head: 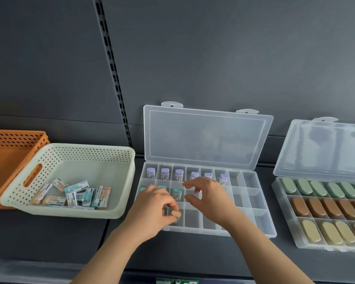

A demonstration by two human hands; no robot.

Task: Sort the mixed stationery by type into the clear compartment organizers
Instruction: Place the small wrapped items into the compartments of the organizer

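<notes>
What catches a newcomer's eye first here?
Two hands over the open clear plastic compartment organizer at centre: the left hand pinches a small pale item in its front row, the right hand hovers open. Left, a cream perforated basket holds mixed boxes; right, a second clear organizer shows coloured oval blocks.

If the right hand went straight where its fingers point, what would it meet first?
Probably the teal-capped tube in the middle row of the organizer, just left of the right hand; hand height is unclear, so it might pass above.
</notes>
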